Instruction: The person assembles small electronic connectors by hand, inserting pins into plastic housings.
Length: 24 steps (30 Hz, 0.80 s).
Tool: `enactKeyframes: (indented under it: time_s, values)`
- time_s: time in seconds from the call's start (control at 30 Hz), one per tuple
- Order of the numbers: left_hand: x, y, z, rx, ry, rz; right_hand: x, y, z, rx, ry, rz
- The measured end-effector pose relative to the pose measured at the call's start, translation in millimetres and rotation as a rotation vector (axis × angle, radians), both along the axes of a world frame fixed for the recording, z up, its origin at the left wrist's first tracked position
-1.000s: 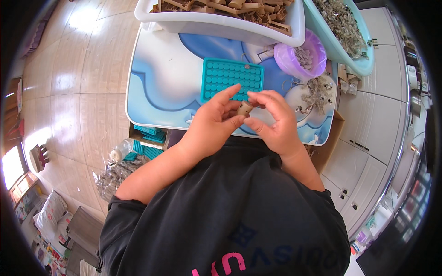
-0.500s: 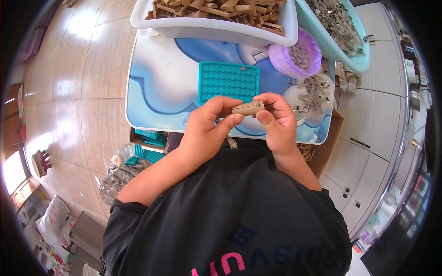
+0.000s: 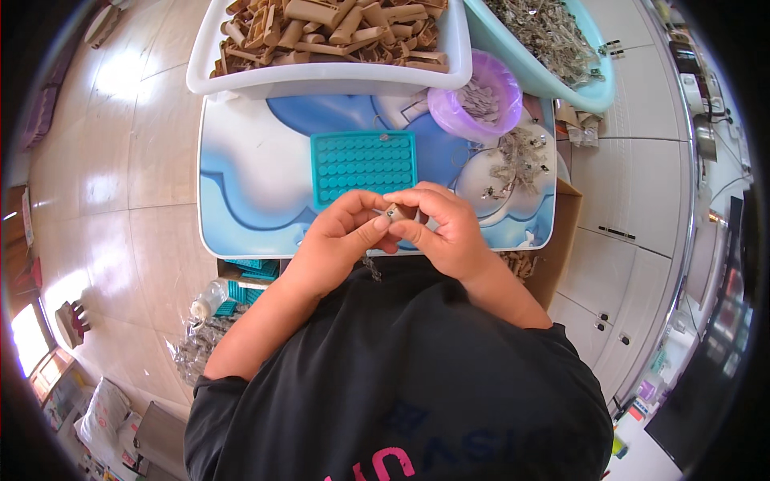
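White bin [image 3: 337, 78] contains brown tubes [image 3: 313, 11]; teal basin [image 3: 597, 94], clear packets [image 3: 545, 40]; purple bowl [image 3: 451, 114], grey pieces [image 3: 480, 103]. Bare worktop [image 3: 253, 152] extends left of the tray [image 3: 363, 167]. Near the front edge, left hand [image 3: 333, 240] and right hand [image 3: 439, 224], both nearly closed, pinch the held tube [image 3: 394, 213], more covered than half a second earlier.

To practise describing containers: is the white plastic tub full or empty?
Looks nearly full: brown tube-shaped pieces heap up inside the white plastic tub, close to its near rim; its far side is out of frame.
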<state>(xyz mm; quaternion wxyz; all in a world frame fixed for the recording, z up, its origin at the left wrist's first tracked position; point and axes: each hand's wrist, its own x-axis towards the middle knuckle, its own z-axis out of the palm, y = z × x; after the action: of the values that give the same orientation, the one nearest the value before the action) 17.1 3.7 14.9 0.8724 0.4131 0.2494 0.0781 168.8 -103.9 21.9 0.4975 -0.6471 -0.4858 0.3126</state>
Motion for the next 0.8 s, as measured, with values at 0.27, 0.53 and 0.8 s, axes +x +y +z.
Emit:
enactKeyframes:
  time_s: [0.27,0.53,0.8]
  values:
    - [-1.1,2.7,3.7,-0.183,0.036,-0.056,96.6,37.7,40.1,-0.044,-0.665,-0.282]
    - [-2.2,2.7,0.0,-0.25,0.04,0.036,127.6,84.8,18.4,-0.674,-0.943,-0.063]
    - [-2.3,3.5,-4.1,-0.246,0.057,0.067,125.7,67.2,21.7,-0.363,-0.784,-0.203]
